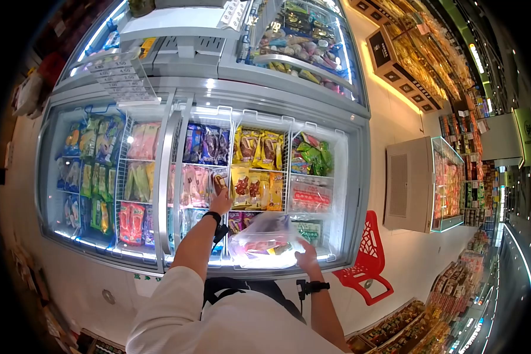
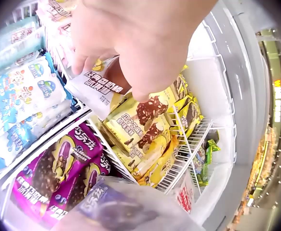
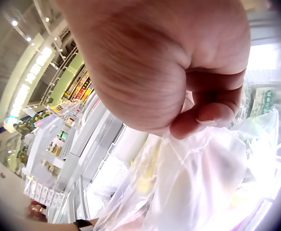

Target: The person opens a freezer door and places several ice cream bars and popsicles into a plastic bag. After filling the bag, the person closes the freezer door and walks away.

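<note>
My left hand (image 1: 220, 203) reaches down into the open chest freezer and grips a wrapped ice cream (image 2: 98, 92) in a white and brown packet, fingers on one side and thumb on the other in the left wrist view. The packet is over yellow ice cream packets (image 2: 131, 122), with pink ones close by. My right hand (image 1: 306, 256), near the freezer's front edge, holds a clear plastic bag (image 3: 198, 168) by its gathered top, fingers curled round it. The bag hangs over the front compartments, and colourful packets show through it.
White wire dividers (image 2: 188, 149) split the freezer into compartments. Purple packets (image 2: 58, 175) lie in front, and red-and-white ones (image 1: 310, 200) to the right. A sliding lid frame (image 1: 172, 177) crosses at the left. Outside, a red chair (image 1: 369, 253) stands by the right corner.
</note>
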Demonstrator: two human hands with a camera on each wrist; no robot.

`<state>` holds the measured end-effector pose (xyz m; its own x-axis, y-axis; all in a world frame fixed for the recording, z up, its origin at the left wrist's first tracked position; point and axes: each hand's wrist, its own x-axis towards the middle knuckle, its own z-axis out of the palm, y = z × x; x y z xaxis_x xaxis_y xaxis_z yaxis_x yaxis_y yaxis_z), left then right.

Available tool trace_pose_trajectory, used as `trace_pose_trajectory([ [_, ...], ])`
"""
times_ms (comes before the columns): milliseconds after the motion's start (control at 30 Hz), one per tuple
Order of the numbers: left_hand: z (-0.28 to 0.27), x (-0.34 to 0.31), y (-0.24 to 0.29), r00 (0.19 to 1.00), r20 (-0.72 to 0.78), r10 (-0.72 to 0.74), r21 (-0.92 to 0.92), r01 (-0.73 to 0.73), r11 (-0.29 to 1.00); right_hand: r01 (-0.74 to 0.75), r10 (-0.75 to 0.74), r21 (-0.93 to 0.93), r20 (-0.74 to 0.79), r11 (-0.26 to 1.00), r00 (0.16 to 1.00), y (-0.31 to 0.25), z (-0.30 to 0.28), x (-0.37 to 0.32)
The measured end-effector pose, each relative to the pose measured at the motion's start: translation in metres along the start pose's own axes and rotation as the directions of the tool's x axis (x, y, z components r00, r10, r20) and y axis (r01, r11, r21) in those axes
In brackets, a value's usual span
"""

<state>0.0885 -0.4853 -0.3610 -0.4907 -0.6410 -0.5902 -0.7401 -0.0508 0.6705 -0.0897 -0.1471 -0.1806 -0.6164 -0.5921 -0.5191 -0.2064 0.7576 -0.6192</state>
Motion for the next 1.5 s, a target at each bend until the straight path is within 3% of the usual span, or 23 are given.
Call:
trace_pose_trajectory([
  [100, -0.007, -0.005, 0.000, 0.999, -0.024, 0.047, -0.129, -0.050, 0.990, -0.088, 0.088, 0.002, 0.030, 0.996, 0.996, -0.018, -0.004, -0.005],
  [167, -0.009, -0.012, 0.001, 0.996, -0.065, 0.066, -0.042, -0.069, 0.997, -0.148, 0.149, -0.019, 0.058, 0.989, 0.987, -0.026, -0.007, -0.002],
  [367, 0.003, 0.002, -0.020, 0.995, 0.048, 0.082, 0.192, -0.090, 0.977, 0.101, -0.102, -0.055, -0.013, 0.993, 0.995, 0.000, 0.000, 0.000],
  [400, -0.003, -0.004, -0.010, 0.996, 0.065, 0.055, 0.153, -0.064, 0.986, 0.034, -0.033, -0.054, 0.016, 0.998, 0.999, -0.002, -0.001, -0.002],
  [533, -0.020, -0.019, 0.017, 0.996, 0.004, 0.086, 0.096, -0.086, 0.992, 0.120, -0.122, -0.122, -0.009, 0.985, 0.993, 0.021, 0.007, -0.002],
  [633, -0.007, -0.005, 0.000, 0.991, -0.059, 0.117, 0.060, -0.113, 0.992, 0.360, -0.397, -0.287, -0.081, 0.888, 0.914, 0.015, 0.006, -0.006],
  [667, 0.000, 0.004, -0.009, 0.990, -0.070, 0.123, 0.061, -0.119, 0.991, 0.186, -0.198, -0.205, -0.042, 0.961, 0.979, 0.005, 0.003, -0.011],
  [767, 0.009, 0.011, -0.015, 0.990, -0.116, 0.078, -0.013, -0.080, 0.997, -0.061, 0.062, -0.084, 0.019, 0.995, 0.998, -0.008, 0.001, -0.014],
  [833, 0.012, 0.021, -0.020, 0.995, -0.093, 0.033, -0.104, -0.043, 0.994, 0.099, -0.106, -0.184, -0.032, 0.978, 0.994, -0.002, 0.004, -0.014],
  [867, 0.014, 0.025, -0.023, 0.992, -0.122, 0.039, -0.052, -0.046, 0.998, 0.177, -0.194, -0.236, -0.050, 0.955, 0.980, 0.000, 0.006, -0.013],
  [933, 0.016, 0.025, -0.024, 0.982, -0.181, 0.050, 0.048, -0.042, 0.998, 0.106, -0.110, -0.159, -0.015, 0.982, 0.994, 0.001, 0.008, -0.011],
  [967, 0.015, 0.024, -0.027, 0.972, -0.204, 0.116, 0.020, -0.114, 0.993, 0.068, -0.068, -0.122, 0.007, 0.990, 0.998, 0.003, 0.008, -0.010],
  [1033, 0.009, 0.021, -0.031, 0.936, -0.258, 0.241, -0.028, -0.256, 0.966, 0.142, -0.147, -0.173, -0.016, 0.975, 0.989, 0.006, 0.010, -0.008],
  [1100, 0.010, 0.018, -0.034, 0.940, -0.269, 0.211, -0.218, -0.273, 0.937, 0.166, -0.171, -0.193, -0.009, 0.967, 0.985, 0.005, 0.012, -0.007],
  [1233, -0.004, -0.005, -0.020, 0.950, -0.231, 0.210, -0.568, -0.307, 0.764, 0.189, -0.186, -0.178, 0.031, 0.966, 0.982, -0.001, 0.013, -0.001],
  [1300, -0.020, -0.028, -0.001, 0.997, -0.037, 0.072, -0.886, -0.066, 0.460, 0.239, -0.236, -0.171, 0.038, 0.956, 0.971, 0.003, 0.016, 0.005],
  [1333, -0.037, -0.047, 0.014, 0.998, 0.021, 0.054, -0.933, 0.000, 0.359, 0.269, -0.266, -0.169, 0.042, 0.948, 0.963, 0.005, 0.016, 0.009],
  [1367, -0.050, -0.070, 0.029, 0.997, -0.008, 0.081, -0.970, -0.028, 0.242, 0.298, -0.295, -0.165, 0.046, 0.940, 0.954, 0.007, 0.017, 0.012],
  [1400, -0.075, -0.103, 0.060, 0.999, 0.047, 0.006, -0.968, 0.044, 0.246, 0.292, -0.283, -0.173, 0.075, 0.941, 0.956, 0.001, 0.014, 0.014],
  [1500, -0.068, -0.095, 0.035, 0.994, 0.068, 0.090, -0.997, 0.070, -0.018, 0.406, -0.399, -0.234, 0.078, 0.883, 0.913, -0.014, 0.009, 0.016],
])
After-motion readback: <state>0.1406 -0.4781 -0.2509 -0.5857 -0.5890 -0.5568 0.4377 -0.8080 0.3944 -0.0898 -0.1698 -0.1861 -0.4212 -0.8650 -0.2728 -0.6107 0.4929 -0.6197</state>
